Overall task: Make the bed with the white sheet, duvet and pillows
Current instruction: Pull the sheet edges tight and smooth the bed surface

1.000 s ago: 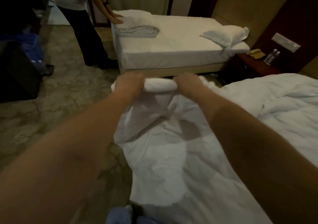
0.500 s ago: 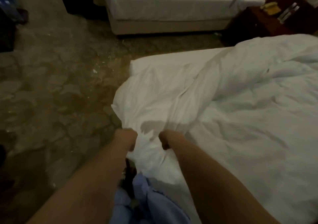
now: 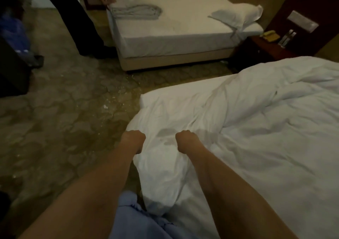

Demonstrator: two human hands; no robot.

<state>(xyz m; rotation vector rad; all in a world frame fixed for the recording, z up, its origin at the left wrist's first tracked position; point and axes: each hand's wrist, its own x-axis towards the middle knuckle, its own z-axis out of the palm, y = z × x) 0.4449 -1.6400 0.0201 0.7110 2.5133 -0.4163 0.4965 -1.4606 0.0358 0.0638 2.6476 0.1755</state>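
A white duvet (image 3: 266, 138) lies rumpled over the near bed (image 3: 165, 96), and its corner hangs over the bed's foot edge in front of me. My left hand (image 3: 133, 140) grips the duvet's left edge with curled fingers. A little to the right, my right hand (image 3: 185, 141) grips a fold of the same corner. The fabric between both fists is bunched and shows a faint grey stain. Two white pillows (image 3: 238, 15) lie at the head of the far bed (image 3: 183, 35).
Another person (image 3: 73, 18) stands at the far bed's foot, a hand on a folded duvet (image 3: 135, 9). A dark nightstand (image 3: 266, 46) with a phone sits between the beds. A patterned carpet (image 3: 64, 110) fills the left; dark furniture stands at the far left.
My hands came down from chest height with the duvet corner and now hold it low at the bed's foot edge. The view dipped to the floor, then rose again.
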